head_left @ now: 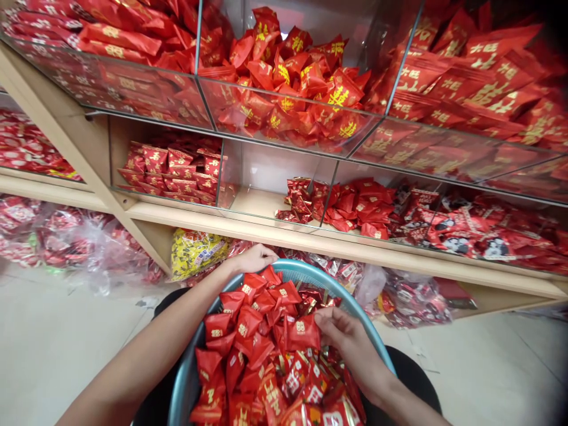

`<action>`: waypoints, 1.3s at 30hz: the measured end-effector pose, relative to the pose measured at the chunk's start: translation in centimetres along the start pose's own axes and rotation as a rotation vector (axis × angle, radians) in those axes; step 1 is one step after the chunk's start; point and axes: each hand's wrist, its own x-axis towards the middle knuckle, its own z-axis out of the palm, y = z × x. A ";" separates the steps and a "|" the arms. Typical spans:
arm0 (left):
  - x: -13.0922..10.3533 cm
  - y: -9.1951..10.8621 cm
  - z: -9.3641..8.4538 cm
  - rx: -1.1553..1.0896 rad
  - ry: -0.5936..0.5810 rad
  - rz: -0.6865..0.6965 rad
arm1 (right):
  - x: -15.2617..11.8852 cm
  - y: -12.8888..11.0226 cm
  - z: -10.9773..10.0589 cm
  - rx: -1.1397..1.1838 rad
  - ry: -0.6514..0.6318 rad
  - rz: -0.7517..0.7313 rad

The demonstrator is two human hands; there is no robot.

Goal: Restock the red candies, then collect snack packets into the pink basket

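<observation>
A blue plastic basket (178, 384) full of small red wrapped sweets stands in front of me, between my dark-clad legs. My left hand (255, 258) rests at its far rim, fingers curled over the edge. Inside the basket, my right hand (348, 340) pinches a red candy packet (302, 333) with gold print between thumb and fingers. Plain red packets (248, 325) fill the left and middle of the basket. Shinier red and gold packets (310, 378) lie at the near right, partly under my right hand.
Ahead stands a wooden shelf (266, 229) with clear-fronted bins of red packets (288, 77). One lower bin (261, 201) holds only a few sweets, at its right. Under the shelf lie a yellow bag (197, 251) and clear bags of sweets (412, 296) on the tiled floor (497, 361).
</observation>
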 end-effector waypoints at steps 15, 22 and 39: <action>0.0 0.0 -0.1 0.021 -0.002 0.000 | 2.5 3.0 2.5 -0.006 -0.029 -0.064; -0.2 0.3 -0.1 0.016 -0.005 0.003 | 2.4 3.3 3.1 -0.193 -0.035 -0.176; -0.3 1.0 -0.3 -0.004 -0.009 0.014 | 3.7 -7.6 -4.5 -0.522 0.353 -0.512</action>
